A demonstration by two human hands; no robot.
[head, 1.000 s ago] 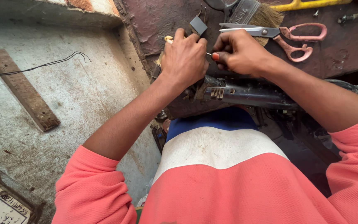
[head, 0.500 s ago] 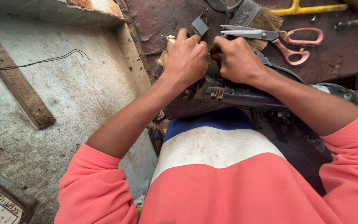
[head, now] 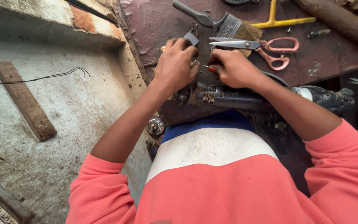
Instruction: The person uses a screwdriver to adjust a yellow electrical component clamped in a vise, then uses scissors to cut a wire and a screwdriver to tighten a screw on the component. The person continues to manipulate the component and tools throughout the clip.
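Left hand (head: 177, 66) curled, pinching small grey metal part (head: 191, 38) above dark machine (head: 228, 97); right hand (head: 233, 68), since a second ago drawn closer to left, grips thin tool, possibly needle; work tightening; scissors (head: 266, 47) untouched beside.

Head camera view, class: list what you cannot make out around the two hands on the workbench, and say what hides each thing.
1. The small part between the hands: covered by the left hand and right hand.
2. The thin tool in the right hand: only its tip shows.
3. The paintbrush bristles: partly behind the scissors.
4. The yellow tool: cut off by the top edge.
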